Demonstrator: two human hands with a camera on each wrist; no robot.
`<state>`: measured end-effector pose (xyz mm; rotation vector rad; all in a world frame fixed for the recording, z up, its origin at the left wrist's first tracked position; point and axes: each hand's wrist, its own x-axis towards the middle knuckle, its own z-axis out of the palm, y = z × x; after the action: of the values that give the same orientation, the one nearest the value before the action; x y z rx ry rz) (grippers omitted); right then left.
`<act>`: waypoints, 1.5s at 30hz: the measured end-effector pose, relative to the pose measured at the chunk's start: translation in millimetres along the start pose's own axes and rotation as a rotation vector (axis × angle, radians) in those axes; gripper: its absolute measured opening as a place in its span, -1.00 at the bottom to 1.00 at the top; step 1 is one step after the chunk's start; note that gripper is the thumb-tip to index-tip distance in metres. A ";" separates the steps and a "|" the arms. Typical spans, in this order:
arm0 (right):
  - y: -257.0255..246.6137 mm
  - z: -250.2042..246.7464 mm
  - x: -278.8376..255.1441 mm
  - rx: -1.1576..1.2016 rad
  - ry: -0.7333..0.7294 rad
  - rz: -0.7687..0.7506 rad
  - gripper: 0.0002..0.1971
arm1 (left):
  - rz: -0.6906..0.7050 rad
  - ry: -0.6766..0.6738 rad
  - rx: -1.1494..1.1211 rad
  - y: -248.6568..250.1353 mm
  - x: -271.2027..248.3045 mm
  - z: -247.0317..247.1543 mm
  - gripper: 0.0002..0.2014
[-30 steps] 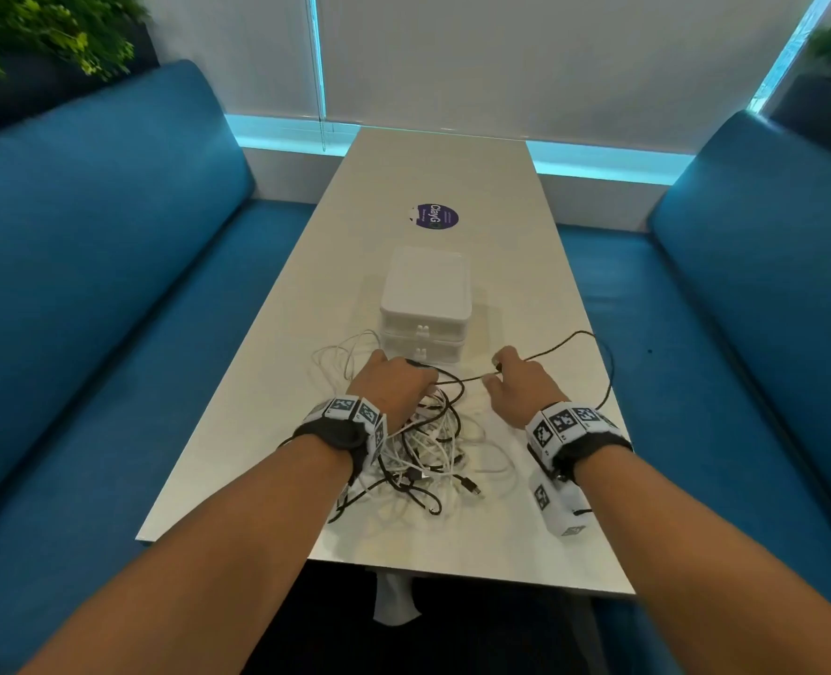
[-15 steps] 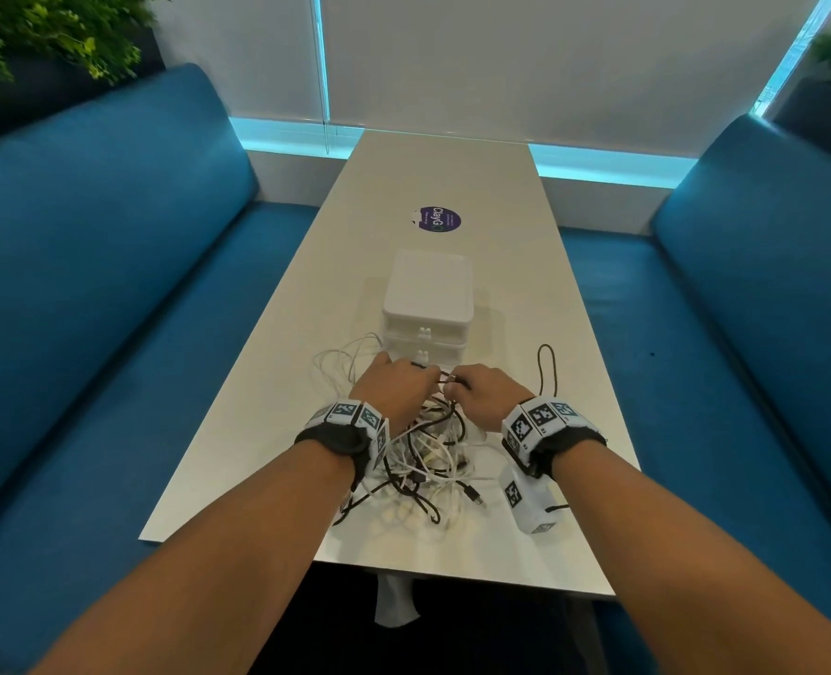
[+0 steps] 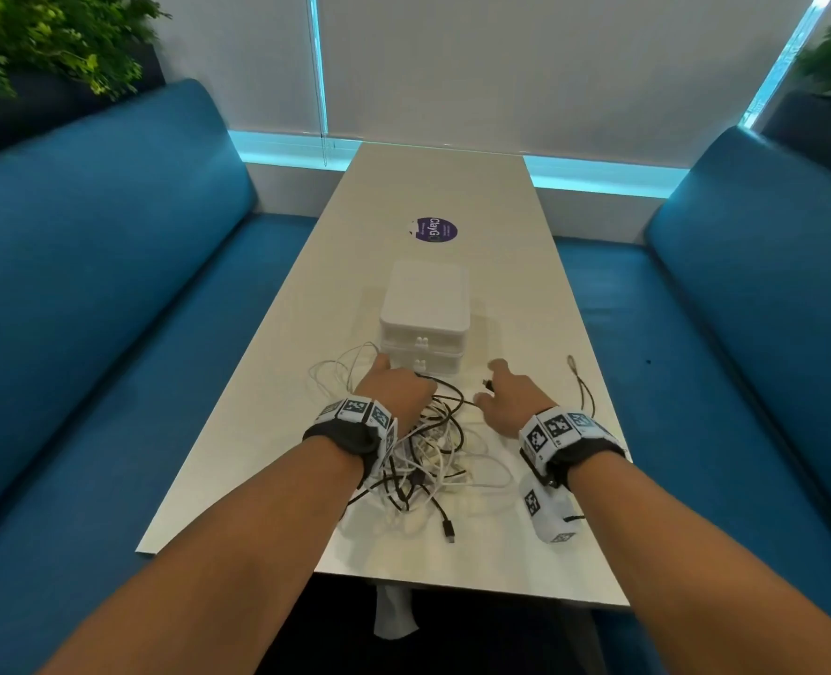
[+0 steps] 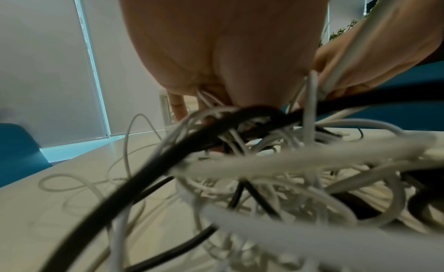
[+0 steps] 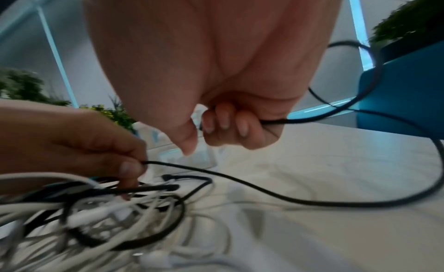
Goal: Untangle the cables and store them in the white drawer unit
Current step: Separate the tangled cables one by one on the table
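While the heap of cables [image 3: 423, 455] lies on the table [image 3: 267, 382] just in front of the white drawer unit [image 3: 424, 324], we have our left hand [image 3: 396, 394] planted on its far edge and our right hand [image 3: 513, 404] off to the side, clear of the pile. The left hand sits there, we judge, to pin the heap down so that pulling one strand does not drag the rest along. In the right wrist view its thumb and fingers [image 5: 128, 168] pinch a thin black cable [image 5: 264, 195] where it leaves the pile. The right hand's fingers [image 5: 224, 122] are curled tight around the same black cable further along, and from there it swings out in a wide loop [image 3: 581, 387] over the table toward the right edge. Holding it at two places keeps the stretch between them free of the knot, which is probably why the hands are apart. The white cables [image 4: 300, 158] remain wound together with other black ones under the left wrist. Both drawers look closed, and nothing appears stored yet, so we judge the work to be at an early stage. A purple sticker [image 3: 435, 229] lies on the table beyond the unit.
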<state>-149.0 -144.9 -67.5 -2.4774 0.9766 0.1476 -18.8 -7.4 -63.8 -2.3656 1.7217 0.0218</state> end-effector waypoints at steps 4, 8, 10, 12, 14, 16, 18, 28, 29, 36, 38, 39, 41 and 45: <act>-29.4 7.9 0.2 -0.043 -0.004 -0.224 -0.67 | -0.007 0.008 -0.033 7.9 0.4 -2.6 -0.75; -32.7 11.0 3.1 -0.039 -0.040 -0.241 -0.77 | 0.000 0.051 -0.067 6.0 -3.8 3.1 -0.76; -28.6 10.2 2.9 -0.036 -0.038 -0.219 -0.77 | 0.015 0.075 -0.074 6.1 -5.7 4.6 -0.84; -24.8 9.1 2.3 -0.050 -0.036 -0.210 -0.77 | 0.021 0.099 -0.081 5.7 -5.9 6.2 -0.94; -16.3 4.0 2.9 -0.056 -0.028 -0.178 -0.78 | 0.024 0.091 -0.072 2.1 -4.6 6.8 -0.83; -1.3 -4.3 5.7 -0.059 -0.001 -0.118 -0.79 | 0.026 0.078 -0.057 -4.2 -5.1 6.9 -0.76; 11.0 -10.9 6.8 -0.068 0.024 -0.065 -0.77 | 0.039 0.072 -0.057 -9.0 -6.3 5.4 -0.75; -15.6 9.0 -1.4 -0.106 0.034 -0.210 -0.74 | -0.063 -0.107 0.050 11.1 4.8 -12.5 -0.86; -20.8 11.5 0.3 -0.104 0.006 -0.242 -0.75 | -0.077 -0.095 0.045 13.7 5.9 -14.3 -0.86; -21.7 13.1 7.8 -0.102 0.042 -0.244 -0.73 | -0.241 0.048 -0.271 22.4 -1.5 3.0 -0.85; -18.0 10.8 8.1 -0.112 0.035 -0.234 -0.74 | -0.216 0.130 -0.291 20.9 -5.3 10.6 -0.78; -14.8 8.9 8.2 -0.115 0.025 -0.225 -0.75 | -0.192 0.155 -0.283 18.4 -8.1 14.4 -0.74; -6.9 4.0 8.2 -0.102 0.005 -0.194 -0.78 | -0.133 0.195 -0.237 11.0 -13.1 19.9 -0.71; 5.4 1.9 8.8 -0.083 0.003 -0.132 -0.75 | -0.040 0.170 -0.166 2.6 -13.4 17.9 -0.73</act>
<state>-146.0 -152.9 -73.5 -2.6095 0.8204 0.1436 -23.4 7.7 -79.8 -2.5888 1.8113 -0.0459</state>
